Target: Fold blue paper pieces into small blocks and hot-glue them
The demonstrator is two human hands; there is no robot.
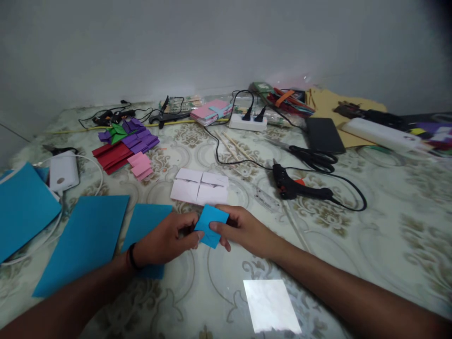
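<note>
A small folded blue paper (214, 217) is held above the table between my two hands. My left hand (173, 237) pinches its left corner between thumb and fingers. From the other side my right hand (243, 230) grips it, thumb on top and fingers underneath. Just beyond lies a white folded paper (187, 190) with creased flaps. A blue sheet (148, 221) lies partly under my left wrist, and a larger blue sheet (88, 235) is further left. Near my right forearm rests a white square paper (271, 303).
A black glue gun (300, 187) with a trailing cord and black-handled scissors (310, 156) lie to the right. Folded purple paper pieces (141, 140), red ones (113, 156) and pink ones (140, 165) sit back left. A white power strip (248, 123) stands near the wall.
</note>
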